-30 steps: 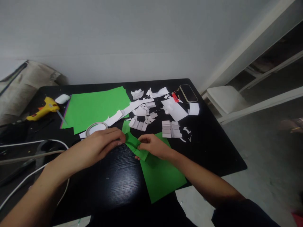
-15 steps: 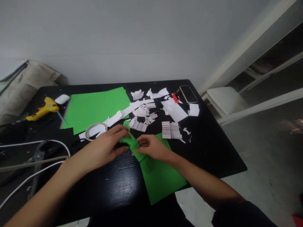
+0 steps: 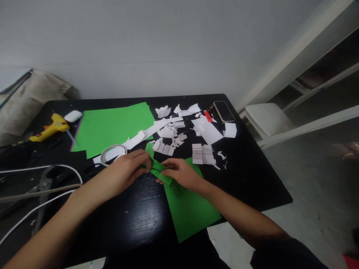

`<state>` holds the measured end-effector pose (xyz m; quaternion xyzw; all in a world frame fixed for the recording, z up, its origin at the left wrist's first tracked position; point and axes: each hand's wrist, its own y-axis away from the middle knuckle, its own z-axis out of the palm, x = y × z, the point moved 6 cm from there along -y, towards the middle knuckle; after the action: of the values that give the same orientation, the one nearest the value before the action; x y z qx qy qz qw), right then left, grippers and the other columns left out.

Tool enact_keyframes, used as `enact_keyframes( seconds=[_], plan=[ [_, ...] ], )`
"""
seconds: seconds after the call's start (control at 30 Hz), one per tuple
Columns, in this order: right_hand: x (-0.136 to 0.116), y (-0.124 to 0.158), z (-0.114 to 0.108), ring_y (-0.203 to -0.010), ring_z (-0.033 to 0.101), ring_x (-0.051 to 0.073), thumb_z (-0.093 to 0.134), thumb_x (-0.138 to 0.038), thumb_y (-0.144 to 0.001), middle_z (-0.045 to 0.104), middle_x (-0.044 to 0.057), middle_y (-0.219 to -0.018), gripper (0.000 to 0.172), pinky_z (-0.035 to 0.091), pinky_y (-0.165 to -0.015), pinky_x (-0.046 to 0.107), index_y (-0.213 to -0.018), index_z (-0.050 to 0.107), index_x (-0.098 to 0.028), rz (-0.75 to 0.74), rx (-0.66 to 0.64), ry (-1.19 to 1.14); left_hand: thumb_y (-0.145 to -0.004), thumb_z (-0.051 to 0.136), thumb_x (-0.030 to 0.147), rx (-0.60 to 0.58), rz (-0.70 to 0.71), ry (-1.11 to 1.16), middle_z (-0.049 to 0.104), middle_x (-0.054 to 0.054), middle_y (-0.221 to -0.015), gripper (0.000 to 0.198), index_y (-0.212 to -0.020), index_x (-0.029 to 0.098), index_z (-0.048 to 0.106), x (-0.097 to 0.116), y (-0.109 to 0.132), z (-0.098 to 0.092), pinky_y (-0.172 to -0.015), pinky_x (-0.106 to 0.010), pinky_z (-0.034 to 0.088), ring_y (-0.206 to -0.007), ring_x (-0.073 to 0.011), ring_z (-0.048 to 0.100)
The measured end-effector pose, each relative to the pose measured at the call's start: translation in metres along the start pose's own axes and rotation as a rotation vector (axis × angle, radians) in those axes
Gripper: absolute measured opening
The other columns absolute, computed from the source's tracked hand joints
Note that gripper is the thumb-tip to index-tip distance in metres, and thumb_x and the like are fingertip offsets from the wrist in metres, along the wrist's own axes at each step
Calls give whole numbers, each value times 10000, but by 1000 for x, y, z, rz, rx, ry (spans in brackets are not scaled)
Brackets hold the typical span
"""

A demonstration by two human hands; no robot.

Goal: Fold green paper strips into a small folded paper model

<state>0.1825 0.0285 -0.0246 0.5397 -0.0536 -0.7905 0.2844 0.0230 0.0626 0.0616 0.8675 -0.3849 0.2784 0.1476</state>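
Observation:
Between my hands is a folded strip of green paper [image 3: 157,167], held a little above the black table. My left hand [image 3: 131,167] pinches its left end between thumb and fingers. At the right end, my right hand [image 3: 179,172] grips it with the thumb and fingers closed. Under my right hand and forearm lies a larger sheet of green paper [image 3: 193,216], flat near the table's front edge. A small green piece [image 3: 149,150] shows just beyond my left fingertips. Folded white paper pieces [image 3: 202,154] lie just past my right hand.
A roll of tape [image 3: 113,154] rests on a long white strip [image 3: 136,141]. Behind are stacked green sheets [image 3: 114,125], a yellow glue gun [image 3: 52,129] and white scraps [image 3: 168,131]. A phone [image 3: 223,111] lies at the back right. Cables [image 3: 60,167] cross pliers-like handles [image 3: 42,201] at left.
The green strip has been turned between my fingers and now shows a more level fold. My left fingers have drawn in closer on its end. My right hand has barely moved.

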Motion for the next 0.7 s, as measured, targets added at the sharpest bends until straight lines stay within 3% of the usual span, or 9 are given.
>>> enact_keyframes(
  seconds=[0.27, 0.57, 0.7],
  plan=[
    [-3, 2, 3, -748, 770, 189, 910, -244, -678, 773, 32, -843, 337, 624, -840, 389, -945, 730, -143, 8, -52, -31, -971, 498, 85, -58, 34, 14, 680, -23, -947, 186, -975, 225, 621, 8, 1, -4, -726, -297, 467, -842, -182, 625],
    [-4, 3, 0, -848, 795, 212, 916, -249, -687, 788, 39, -931, 364, 611, -927, 416, -986, 724, -169, -91, -4, 101, -1003, 582, 210, 1, 34, 24, 743, -47, -1022, 162, -1099, 237, 710, 14, -4, -6, -797, -322, 540, -902, -199, 697],
    [-4, 2, -3, -871, 797, 227, 919, -279, -690, 790, 51, -954, 390, 610, -935, 435, -999, 709, -169, -94, 22, 136, -984, 595, 186, 50, 16, 5, 729, -51, -996, 149, -1023, 224, 733, 9, -5, -5, -775, -313, 542, -872, -192, 695]
  ],
)
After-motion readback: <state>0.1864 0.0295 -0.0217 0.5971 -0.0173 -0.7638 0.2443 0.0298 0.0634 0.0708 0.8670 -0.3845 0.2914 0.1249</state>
